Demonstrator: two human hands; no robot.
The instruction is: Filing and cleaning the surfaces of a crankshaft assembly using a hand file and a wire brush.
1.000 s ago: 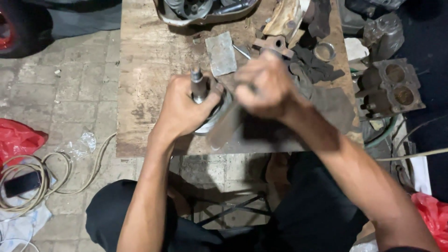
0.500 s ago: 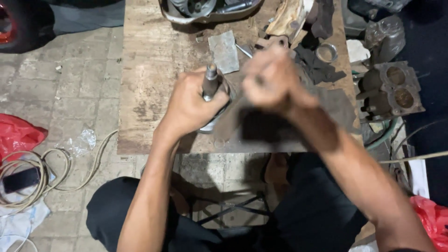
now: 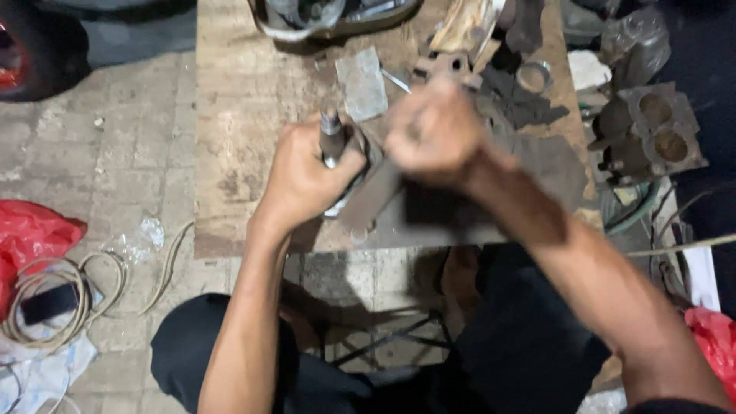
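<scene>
Gripping metal shaft — left hand.

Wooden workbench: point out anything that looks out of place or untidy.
The wooden workbench is cluttered at its far end with loose metal parts: a flat grey plate, a ring and dark scraps. On the floor at left, a coiled cord lies tangled beside a red bag. Nothing looks spilled or broken.

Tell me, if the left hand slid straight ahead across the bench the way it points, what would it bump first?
Probably the flat grey metal plate, lying just beyond the left hand and the metal shaft it grips; depth is unclear.
</scene>
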